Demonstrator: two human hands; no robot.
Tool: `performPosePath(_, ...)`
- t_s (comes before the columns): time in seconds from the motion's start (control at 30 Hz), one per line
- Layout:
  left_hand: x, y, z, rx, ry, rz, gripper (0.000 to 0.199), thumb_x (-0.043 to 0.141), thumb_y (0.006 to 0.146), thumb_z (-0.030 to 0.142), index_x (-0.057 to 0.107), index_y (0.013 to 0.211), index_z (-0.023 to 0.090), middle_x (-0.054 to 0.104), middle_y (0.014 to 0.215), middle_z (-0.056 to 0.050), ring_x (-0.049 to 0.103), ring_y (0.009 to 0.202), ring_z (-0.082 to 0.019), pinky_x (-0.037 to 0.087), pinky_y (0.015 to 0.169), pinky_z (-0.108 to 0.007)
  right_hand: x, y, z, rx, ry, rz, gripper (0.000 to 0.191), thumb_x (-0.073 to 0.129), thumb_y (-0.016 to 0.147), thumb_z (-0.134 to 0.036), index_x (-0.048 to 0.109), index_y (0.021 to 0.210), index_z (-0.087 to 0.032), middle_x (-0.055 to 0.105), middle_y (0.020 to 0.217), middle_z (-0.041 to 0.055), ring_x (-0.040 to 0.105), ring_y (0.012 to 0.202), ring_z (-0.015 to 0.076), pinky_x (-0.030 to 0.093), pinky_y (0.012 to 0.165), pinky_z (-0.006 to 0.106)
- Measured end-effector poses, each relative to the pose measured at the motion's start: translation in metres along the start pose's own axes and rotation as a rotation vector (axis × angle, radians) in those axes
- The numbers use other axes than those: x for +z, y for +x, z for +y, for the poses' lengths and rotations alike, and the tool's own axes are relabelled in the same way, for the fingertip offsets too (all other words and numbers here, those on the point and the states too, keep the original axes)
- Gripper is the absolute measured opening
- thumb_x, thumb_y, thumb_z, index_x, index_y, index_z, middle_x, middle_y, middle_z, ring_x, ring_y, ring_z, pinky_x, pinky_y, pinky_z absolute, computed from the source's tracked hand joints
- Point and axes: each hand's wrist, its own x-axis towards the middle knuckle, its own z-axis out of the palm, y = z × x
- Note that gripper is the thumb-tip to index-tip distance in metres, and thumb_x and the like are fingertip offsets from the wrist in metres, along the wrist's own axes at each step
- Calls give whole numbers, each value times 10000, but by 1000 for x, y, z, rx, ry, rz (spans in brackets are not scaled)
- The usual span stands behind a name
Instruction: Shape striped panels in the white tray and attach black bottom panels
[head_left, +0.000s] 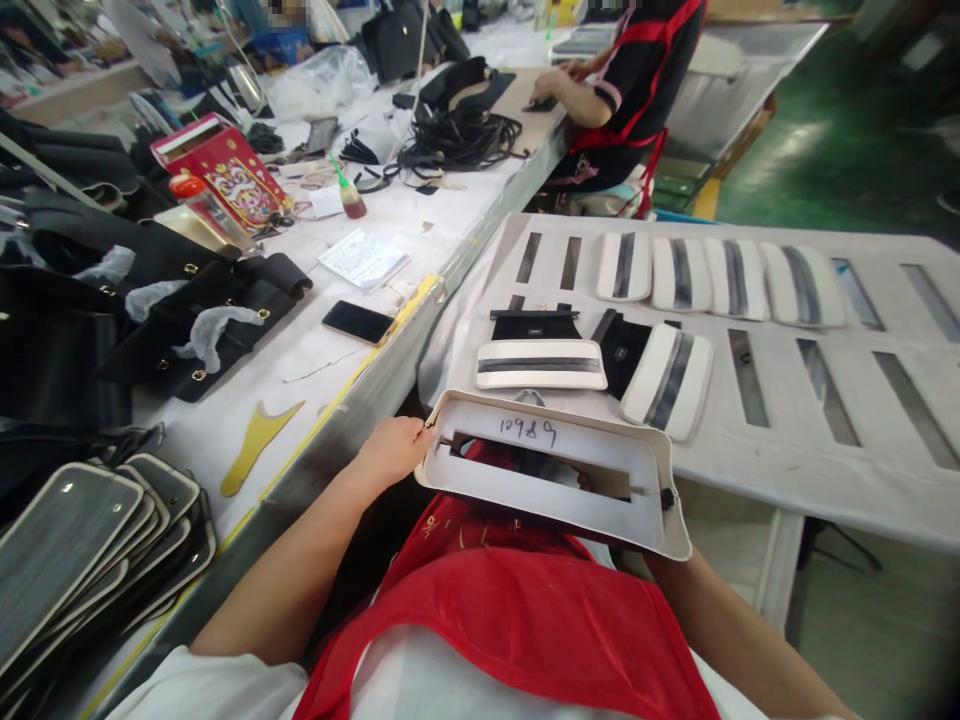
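My left hand (397, 447) is closed around the left end of a white, shallow box-like frame (600, 447) with a long slot and handwritten marks inside. The frame is held tilted in front of my red apron (510, 620). At its right end my right forearm (720, 610) reaches underneath; the right hand and its fingers are hidden. A small dark piece (667, 498) shows at the frame's right edge. Just beyond lie a cream pad with a dark stripe (540, 352), a second striped pad (686, 385), and black pieces with labels (534, 325).
On the slotted table (795, 410), several striped pads (679, 290) lie in a row. The left bench holds a phone (358, 322), a yellow template (259, 447), black bags (217, 330) and stacked grey panels (67, 540). A co-worker (637, 80) sits farther along.
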Motion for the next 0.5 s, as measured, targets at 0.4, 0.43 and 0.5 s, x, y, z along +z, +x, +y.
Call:
performPosePath(0.4,5,0,-22,-25,-646,-187,602,424,769,715,649,846,162,663,729,-28,616,680,-201,452,548,-255,0,2,9,-123,-86,-17,399,548,575,-619,567,669,-232,580,585,41,595,634,249,501,662,384)
performPosePath(0.43,8,1,-24,-56,-748,-204,612,455,748,726,651,911,170,685,807,-29,633,747,-216,487,579,-266,0,3,11,-142,-102,33,372,564,589,-589,558,653,-223,565,557,26,586,613,231,499,643,363)
performPosePath(0.5,18,7,-30,-85,-903,-187,647,521,682,758,657,952,186,702,910,-18,636,859,-241,526,662,-298,-4,4,17,-179,-147,161,314,588,631,-523,543,621,-213,529,495,3,566,575,198,493,606,324)
